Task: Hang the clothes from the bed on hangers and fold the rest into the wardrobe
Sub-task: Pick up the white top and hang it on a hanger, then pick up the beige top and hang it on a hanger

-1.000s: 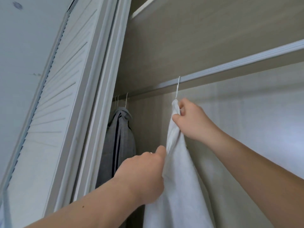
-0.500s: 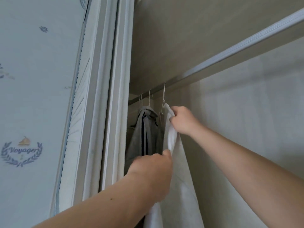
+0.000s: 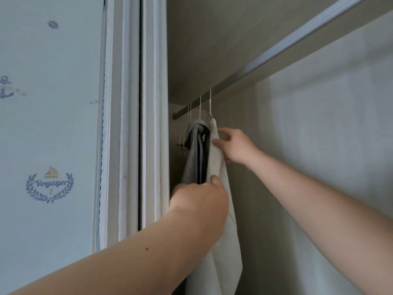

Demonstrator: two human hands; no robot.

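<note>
Two hands are seen on a white garment (image 3: 221,241), which is hung by a thin white hook (image 3: 210,105) from the rail (image 3: 276,52) inside the wardrobe, near the rail's left end. The garment's upper part is pinched by the right hand (image 3: 236,145): the thumb is laid on the front of the cloth a little below the hook, the forefinger is stretched toward the cloth's top, and the other fingers are curled behind it. Lower down, the front edge is gripped by the left hand (image 3: 200,201), with the thumb pressed onto the cloth and the fingers bent round out of sight. A grey garment (image 3: 194,158) with dark stripes is hung just to the left of the white one, and the two are touching. More white hooks are seen on the rail above it. The white door frame (image 3: 131,124) is seen left of the opening, and beyond it pale blue wallpaper (image 3: 53,124) printed with an anchor and the word "Voyager".
</note>
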